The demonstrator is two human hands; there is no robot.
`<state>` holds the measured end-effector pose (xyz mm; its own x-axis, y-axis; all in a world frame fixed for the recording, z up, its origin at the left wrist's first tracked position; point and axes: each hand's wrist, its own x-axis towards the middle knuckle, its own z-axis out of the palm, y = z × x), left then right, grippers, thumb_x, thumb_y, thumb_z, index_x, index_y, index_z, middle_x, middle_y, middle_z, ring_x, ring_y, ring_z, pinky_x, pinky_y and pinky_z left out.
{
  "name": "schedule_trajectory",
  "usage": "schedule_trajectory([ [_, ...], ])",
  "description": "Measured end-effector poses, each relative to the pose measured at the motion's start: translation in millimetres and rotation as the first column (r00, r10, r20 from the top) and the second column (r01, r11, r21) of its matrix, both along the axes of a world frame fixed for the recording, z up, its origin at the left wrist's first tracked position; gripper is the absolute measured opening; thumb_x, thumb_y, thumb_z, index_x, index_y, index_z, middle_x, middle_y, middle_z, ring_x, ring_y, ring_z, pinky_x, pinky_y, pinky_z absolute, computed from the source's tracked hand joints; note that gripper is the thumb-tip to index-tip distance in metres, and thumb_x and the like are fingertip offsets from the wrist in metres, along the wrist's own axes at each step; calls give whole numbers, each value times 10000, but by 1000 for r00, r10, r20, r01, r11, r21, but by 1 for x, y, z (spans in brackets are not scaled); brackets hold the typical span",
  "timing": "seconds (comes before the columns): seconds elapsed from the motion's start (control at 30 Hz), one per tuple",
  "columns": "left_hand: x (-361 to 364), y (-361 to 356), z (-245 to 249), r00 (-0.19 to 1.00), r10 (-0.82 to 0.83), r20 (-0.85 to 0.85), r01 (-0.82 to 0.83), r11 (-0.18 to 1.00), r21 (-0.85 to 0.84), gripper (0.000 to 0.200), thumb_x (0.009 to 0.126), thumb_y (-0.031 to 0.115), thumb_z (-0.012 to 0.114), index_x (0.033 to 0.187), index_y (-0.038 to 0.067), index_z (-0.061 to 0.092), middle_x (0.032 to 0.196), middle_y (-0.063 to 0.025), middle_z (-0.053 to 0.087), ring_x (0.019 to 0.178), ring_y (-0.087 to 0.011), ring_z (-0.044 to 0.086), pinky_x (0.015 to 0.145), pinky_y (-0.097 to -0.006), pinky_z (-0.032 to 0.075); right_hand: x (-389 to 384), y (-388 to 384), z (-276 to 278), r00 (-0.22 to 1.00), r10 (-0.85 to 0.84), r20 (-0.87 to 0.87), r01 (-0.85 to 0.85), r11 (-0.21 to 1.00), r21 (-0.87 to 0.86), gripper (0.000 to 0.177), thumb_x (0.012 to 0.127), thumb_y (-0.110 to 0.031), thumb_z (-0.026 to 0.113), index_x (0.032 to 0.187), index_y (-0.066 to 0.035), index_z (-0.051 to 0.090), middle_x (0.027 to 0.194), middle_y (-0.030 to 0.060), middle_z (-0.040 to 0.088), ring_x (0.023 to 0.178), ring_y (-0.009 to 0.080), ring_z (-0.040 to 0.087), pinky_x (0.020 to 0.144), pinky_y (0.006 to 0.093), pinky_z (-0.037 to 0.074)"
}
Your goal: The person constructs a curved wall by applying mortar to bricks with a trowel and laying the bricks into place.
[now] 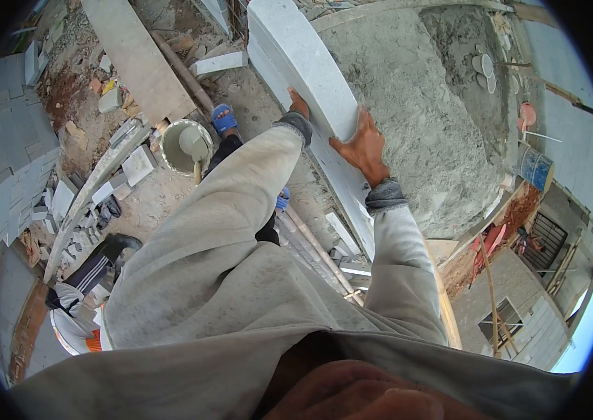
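Grey sleeves reach up from the bottom. Right hand point(363, 150) lies flat on the block point(296, 56), fingers point(361, 120) spread and released. Left hand point(298, 103) is at the block's near edge, fingers hidden, so I can't tell its grip. The block sits tilted along the edge of a rough mortar surface point(408, 105). Far below are a sandal point(224, 119), a bucket point(185, 145), a block stack point(2, 161) and a crouched person point(86, 280).
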<state>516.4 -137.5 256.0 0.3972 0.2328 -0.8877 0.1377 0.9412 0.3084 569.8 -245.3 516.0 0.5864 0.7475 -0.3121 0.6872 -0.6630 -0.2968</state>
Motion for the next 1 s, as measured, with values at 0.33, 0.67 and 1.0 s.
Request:
schedule_trajectory([
  [0.33,-1,1,18,996,88,27,-89,994,65,834,951,667,47,1445,97,402,1328,-130,562,1205,-280,547,1086,-364,368,3,-1,-4,999,31,12,-31,1000,7,1045,590,-419,776,1388,99,344,1317,307,494,1080,418,607,905,449,518],
  [0.67,-7,4,14,976,80,204,-115,980,164,748,970,640,96,1489,141,298,1471,-116,406,1325,-283,423,1112,-450,320,2,-7,-7,997,61,54,-63,997,35,1036,605,-439,774,1399,75,352,1317,276,517,1058,391,632,897,441,522],
  [1.0,-8,6,26,995,12,104,-24,994,110,755,968,627,47,1467,144,342,1426,-115,468,1308,-301,448,1094,-475,341,1,-9,-14,994,48,102,-54,997,57,1042,596,-460,771,1402,63,368,1229,291,570,975,392,667,816,459,554],
])
